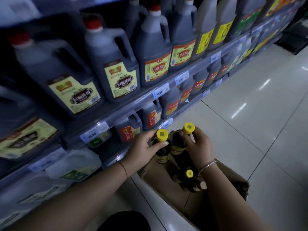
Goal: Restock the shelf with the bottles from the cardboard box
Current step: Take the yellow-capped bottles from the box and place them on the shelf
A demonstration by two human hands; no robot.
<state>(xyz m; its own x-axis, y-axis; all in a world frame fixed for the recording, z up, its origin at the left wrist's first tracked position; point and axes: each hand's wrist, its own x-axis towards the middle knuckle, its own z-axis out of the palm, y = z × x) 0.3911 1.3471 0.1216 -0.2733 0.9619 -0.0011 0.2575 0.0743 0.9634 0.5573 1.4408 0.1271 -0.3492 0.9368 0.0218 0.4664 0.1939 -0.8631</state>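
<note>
Bottles are in both hands right now, 2 of them, dark glass with yellow caps, held just above the open cardboard box on the floor. Left hand is wrapped around the neck of the left bottle, thumb across the front just under the cap, fingers curled behind. Right hand grips the right bottle high up, fingers closed round the neck right below its yellow cap. The 2 bottles sit side by side, almost touching, both roughly upright with their caps pointing at the camera.

Down in the box, 1 more yellow-capped bottle stands below the right wrist, and next to it another bottle lies or leans with a pale end showing; hard to tell which way it sits. A thin metal bangle rings the right wrist, a red string loops the left.

Off to the left runs the shelf, stacked in tiers. Big dark jugs with red caps and yellow labels fill the upper tier, smaller dark jugs with red-orange labels line the tier below, and a pale translucent jug sits lower down near the left forearm. Price tags are clipped along the shelf edges. Glossy white floor tiles stretch away to the right, catching streaks of ceiling light.
</note>
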